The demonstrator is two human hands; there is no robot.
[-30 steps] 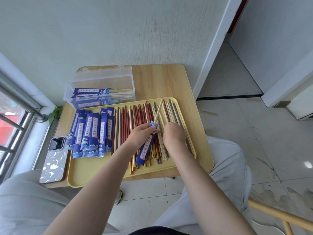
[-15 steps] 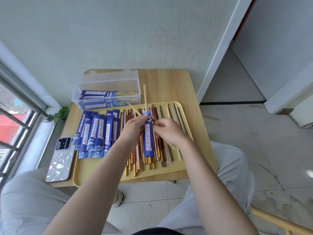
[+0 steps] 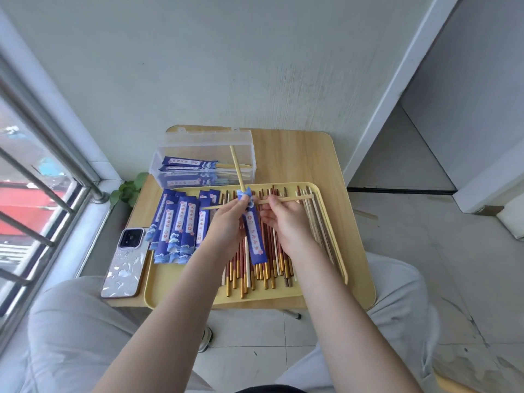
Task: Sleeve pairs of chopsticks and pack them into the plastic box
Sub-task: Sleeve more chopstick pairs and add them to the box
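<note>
1. A tray (image 3: 170, 293) lies on a small table (image 3: 334, 171), at its near edge.
2. A plastic box (image 3: 204, 143) stands behind the tray, toward the left, with sleeved pairs (image 3: 187, 163) lying inside.
3. Empty sleeves (image 3: 177, 225) lie on the tray's left part; loose chopsticks (image 3: 255, 276) lie to their right.
4. A phone (image 3: 126, 262) lies on the table left of the tray.
5. A plant (image 3: 127, 190) sits left of the table, below the box.
</note>
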